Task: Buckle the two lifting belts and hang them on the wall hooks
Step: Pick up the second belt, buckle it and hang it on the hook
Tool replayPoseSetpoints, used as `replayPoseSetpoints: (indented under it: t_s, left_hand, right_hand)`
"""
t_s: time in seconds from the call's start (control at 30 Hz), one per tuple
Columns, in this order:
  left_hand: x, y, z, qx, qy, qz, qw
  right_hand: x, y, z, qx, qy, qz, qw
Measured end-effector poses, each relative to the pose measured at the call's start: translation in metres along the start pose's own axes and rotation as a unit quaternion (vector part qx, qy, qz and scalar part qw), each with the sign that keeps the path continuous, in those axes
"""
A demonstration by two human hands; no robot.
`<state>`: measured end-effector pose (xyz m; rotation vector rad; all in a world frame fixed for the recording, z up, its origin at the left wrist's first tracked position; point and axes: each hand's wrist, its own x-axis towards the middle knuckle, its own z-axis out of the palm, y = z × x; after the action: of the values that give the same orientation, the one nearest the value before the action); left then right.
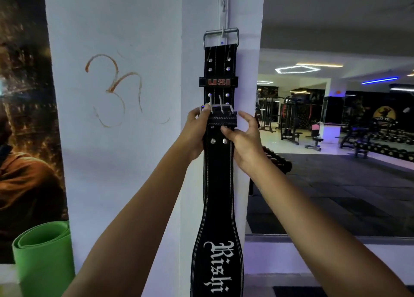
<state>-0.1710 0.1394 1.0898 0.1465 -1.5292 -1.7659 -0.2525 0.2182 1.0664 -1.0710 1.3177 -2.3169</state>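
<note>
Belt no. 1 [220, 77]: black, hung by its buckle [221, 38] on wall hook [223, 33], above your hands. Belt no. 2 [218, 196]: black w/ white lettering, hangs below them. Your left hand [197, 133] grips its buckle end; right hand [243, 138] pinches the strap w/ thumb, other fingers spread. Green mat [42, 258]: far lower left.

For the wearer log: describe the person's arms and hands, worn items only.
Both forearms are bare to the frame's edge: no sleeves show. The left hand and right hand wear no gloves, rings, watch or wristband. Fingers are uncovered.
</note>
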Motion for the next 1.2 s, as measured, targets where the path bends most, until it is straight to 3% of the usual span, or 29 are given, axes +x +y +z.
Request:
replayPoseSetpoints:
  t_s: [0.17, 0.27, 0.33, 0.47, 0.63, 1.2]
  left_hand:
    - [0.016, 0.004, 0.012, -0.004, 0.137, 0.045, 0.99]
    - [0.018, 0.006, 0.016, -0.038, 0.152, 0.09, 0.984]
    - [0.02, 0.01, 0.018, -0.047, 0.146, 0.119, 0.981]
    - [0.033, 0.024, 0.014, -0.054, 0.113, 0.158, 0.979]
    - [0.066, 0.052, 0.017, -0.067, 0.084, 0.194, 0.975]
    - [0.258, 0.161, 0.06, -0.008, 0.122, 0.305, 0.944]
  right_hand:
    - [0.006, -0.011, 0.002, -0.004, -0.097, 0.006, 0.995]
    - [0.013, -0.026, 0.001, 0.002, -0.143, 0.024, 0.989]
    - [0.019, -0.031, 0.007, 0.019, -0.122, 0.017, 0.992]
    - [0.042, -0.033, 0.025, -0.036, 0.022, -0.074, 0.996]
    - [0.078, -0.052, 0.043, -0.027, 0.073, -0.131, 0.988]
    - [0.287, -0.146, 0.076, -0.023, 0.048, -0.202, 0.978]
